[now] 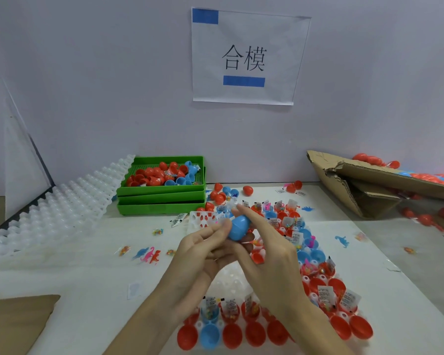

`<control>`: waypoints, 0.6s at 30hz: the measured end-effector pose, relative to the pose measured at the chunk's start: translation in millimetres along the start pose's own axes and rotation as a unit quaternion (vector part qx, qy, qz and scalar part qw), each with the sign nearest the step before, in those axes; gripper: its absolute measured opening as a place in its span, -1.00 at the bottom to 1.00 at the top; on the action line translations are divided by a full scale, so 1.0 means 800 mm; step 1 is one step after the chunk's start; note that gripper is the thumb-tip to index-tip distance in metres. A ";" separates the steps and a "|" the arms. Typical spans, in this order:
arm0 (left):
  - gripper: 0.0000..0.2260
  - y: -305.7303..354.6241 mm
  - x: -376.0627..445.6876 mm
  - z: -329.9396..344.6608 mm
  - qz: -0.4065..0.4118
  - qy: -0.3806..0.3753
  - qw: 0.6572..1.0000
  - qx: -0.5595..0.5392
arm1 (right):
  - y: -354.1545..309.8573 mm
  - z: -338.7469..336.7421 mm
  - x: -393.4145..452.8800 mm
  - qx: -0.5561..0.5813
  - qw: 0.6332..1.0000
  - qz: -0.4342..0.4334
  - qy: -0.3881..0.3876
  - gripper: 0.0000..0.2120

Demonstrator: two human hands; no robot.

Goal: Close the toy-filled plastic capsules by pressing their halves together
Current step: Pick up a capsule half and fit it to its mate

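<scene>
A blue egg-shaped capsule (pixel 237 226) is held up over the table between both hands. My left hand (pixel 203 254) cups it from below and the left, thumb against its side. My right hand (pixel 264 252) pinches it from the right, the forefinger lying over its top. Beneath the hands lies a white holder tray (pixel 203 219) with rows of open red and blue capsule halves (pixel 326 298) holding toys and paper slips. A front row of closed-looking red and blue capsule halves (pixel 232 335) sits nearest me.
Stacked green trays (pixel 162 198) with loose red and blue capsules stand at the back. A pile of white holder trays (pixel 62 208) leans at the left. A torn cardboard box (pixel 369 183) with capsules is at the right. Small toy dinosaurs (pixel 149 254) lie loose.
</scene>
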State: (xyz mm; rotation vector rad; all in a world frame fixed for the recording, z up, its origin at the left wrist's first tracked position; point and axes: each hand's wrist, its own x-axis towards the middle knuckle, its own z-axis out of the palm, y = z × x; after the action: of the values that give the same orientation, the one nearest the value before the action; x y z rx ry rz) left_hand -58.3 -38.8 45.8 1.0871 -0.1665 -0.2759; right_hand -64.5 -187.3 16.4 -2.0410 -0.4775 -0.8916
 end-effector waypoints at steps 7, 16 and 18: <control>-0.51 -0.013 0.010 -0.005 -0.040 -0.025 0.997 -0.061 | -0.002 -0.001 -0.001 0.057 0.997 0.042 -0.028 -0.56; -0.62 -0.022 0.011 -0.006 0.022 0.033 0.995 0.091 | 0.007 -0.007 0.005 -0.011 0.996 0.023 -0.080 -0.54; -0.63 -0.023 0.009 -0.005 0.079 0.087 0.973 0.200 | 0.007 -0.006 0.003 -0.037 0.995 0.014 -0.087 -0.48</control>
State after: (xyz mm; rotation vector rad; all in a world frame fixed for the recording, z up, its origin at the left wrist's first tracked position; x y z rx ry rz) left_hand -52.7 -45.6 27.9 1.4823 -0.1537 -0.0007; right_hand -61.3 -194.1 17.2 -2.1988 -0.5164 -0.7283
